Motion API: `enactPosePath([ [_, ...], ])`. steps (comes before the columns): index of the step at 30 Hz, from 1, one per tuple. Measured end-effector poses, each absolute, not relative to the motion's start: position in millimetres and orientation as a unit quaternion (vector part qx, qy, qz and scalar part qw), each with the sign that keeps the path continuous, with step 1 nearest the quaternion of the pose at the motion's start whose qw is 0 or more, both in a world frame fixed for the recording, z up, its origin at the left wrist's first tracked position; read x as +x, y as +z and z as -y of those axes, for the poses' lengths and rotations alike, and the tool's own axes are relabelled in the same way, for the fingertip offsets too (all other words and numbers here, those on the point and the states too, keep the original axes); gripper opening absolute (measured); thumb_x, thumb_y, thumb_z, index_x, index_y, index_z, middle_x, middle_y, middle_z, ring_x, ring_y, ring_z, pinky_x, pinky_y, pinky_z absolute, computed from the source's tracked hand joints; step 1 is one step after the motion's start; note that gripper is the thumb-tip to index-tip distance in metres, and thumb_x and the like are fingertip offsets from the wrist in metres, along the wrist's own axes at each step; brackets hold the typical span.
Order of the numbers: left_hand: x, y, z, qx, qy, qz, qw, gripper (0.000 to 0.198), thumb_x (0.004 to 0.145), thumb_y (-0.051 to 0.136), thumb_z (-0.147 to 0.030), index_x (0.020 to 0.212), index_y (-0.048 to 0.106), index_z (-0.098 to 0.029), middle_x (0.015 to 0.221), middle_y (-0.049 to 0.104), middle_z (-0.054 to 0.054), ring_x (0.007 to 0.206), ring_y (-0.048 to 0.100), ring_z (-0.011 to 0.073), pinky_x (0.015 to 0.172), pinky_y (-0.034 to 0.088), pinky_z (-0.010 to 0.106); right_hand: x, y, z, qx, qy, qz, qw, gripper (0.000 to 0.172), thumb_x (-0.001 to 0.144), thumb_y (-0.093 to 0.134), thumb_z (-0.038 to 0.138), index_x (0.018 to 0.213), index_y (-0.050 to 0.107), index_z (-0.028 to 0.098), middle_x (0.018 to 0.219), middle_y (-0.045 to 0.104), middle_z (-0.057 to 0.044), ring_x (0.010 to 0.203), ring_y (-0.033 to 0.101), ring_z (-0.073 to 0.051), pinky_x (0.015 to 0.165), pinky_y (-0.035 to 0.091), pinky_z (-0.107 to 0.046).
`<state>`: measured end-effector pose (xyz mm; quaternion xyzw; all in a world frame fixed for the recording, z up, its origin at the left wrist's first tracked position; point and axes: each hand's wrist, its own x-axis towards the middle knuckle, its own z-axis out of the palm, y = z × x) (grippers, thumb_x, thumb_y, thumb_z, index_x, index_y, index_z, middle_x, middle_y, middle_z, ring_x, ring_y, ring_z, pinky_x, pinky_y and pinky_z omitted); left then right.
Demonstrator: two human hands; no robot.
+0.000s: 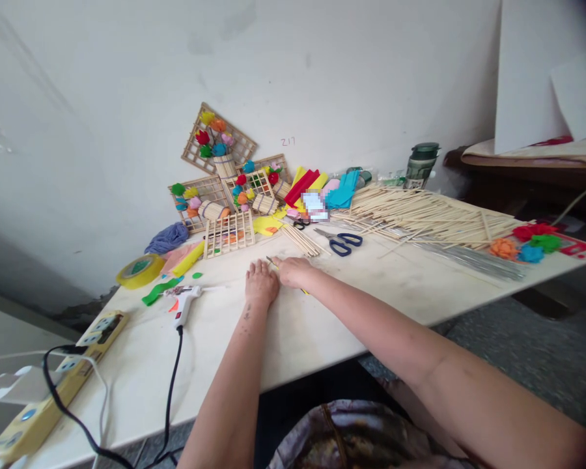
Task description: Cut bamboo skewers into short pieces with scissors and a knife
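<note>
My left hand (262,284) lies flat on the white table, palm down, fingers stretched forward. Beside it, almost touching, my right hand (293,271) is closed around a slim yellow tool (305,291) that looks like a craft knife. Its narrow tip points forward and left past my fingers, and its yellow end shows below the hand. Most of its length is hidden in my grip. Whether anything lies under my left palm cannot be seen. Just beyond the hands are a small bundle of thin wooden sticks (300,240) and blue-handled scissors (340,243).
Stick lattices with colourful paper flowers (228,234) lean against the wall. A pile of wooden sticks (430,215) covers the back right. At left are a white glue gun (186,305) with a black cord, yellow tape (140,271) and a power strip (61,391). A dark bottle (421,168) stands behind.
</note>
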<state>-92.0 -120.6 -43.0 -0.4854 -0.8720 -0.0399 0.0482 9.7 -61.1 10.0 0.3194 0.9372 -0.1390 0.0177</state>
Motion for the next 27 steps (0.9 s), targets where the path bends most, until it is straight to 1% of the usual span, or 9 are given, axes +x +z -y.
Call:
enactPosePath([
  [7, -90, -43, 120, -0.472, -0.05, 0.879, 0.047, 0.053, 0.085, 0.021, -0.032, 0.131, 0.034, -0.01, 0.14, 0.028, 0.01, 0.129, 0.02, 0.0235, 0.104, 0.019, 0.04, 21, 3, 57, 0.315, -0.133, -0.94, 0.016, 0.053, 0.082, 0.036, 0.032, 0.134, 0.028, 0.027, 0.117, 0.056, -0.01, 0.103, 0.054, -0.023, 0.078, 0.043, -0.034],
  [14, -92, -47, 119, -0.473, -0.047, 0.879, 0.048, 0.053, 0.085, 0.02, -0.032, 0.131, 0.035, -0.009, 0.14, 0.027, 0.01, 0.129, 0.02, 0.0239, 0.104, 0.019, 0.039, 25, -3, 57, 0.327, -0.12, -0.937, 0.029, 0.058, 0.079, 0.039, 0.028, 0.135, 0.025, 0.029, 0.114, 0.057, -0.01, 0.099, 0.056, -0.023, 0.074, 0.044, -0.033],
  [23, -94, -47, 120, -0.492, -0.044, 0.867, 0.063, 0.052, 0.085, 0.022, -0.032, 0.13, 0.035, -0.011, 0.139, 0.029, 0.01, 0.128, 0.022, 0.0232, 0.103, 0.02, 0.038, 11, 6, 58, 0.324, -0.133, -0.937, 0.018, 0.059, 0.079, 0.041, 0.031, 0.136, 0.026, 0.025, 0.119, 0.054, -0.011, 0.106, 0.052, -0.021, 0.081, 0.041, -0.032],
  [27, -93, -45, 121, -0.489, -0.047, 0.869, 0.057, 0.053, 0.085, 0.022, -0.033, 0.13, 0.035, -0.01, 0.139, 0.028, 0.011, 0.129, 0.021, 0.0236, 0.103, 0.02, 0.038, 8, 7, 57, 0.32, -0.133, -0.938, 0.017, 0.058, 0.08, 0.039, 0.034, 0.135, 0.026, 0.026, 0.121, 0.053, -0.01, 0.108, 0.051, -0.022, 0.082, 0.041, -0.034],
])
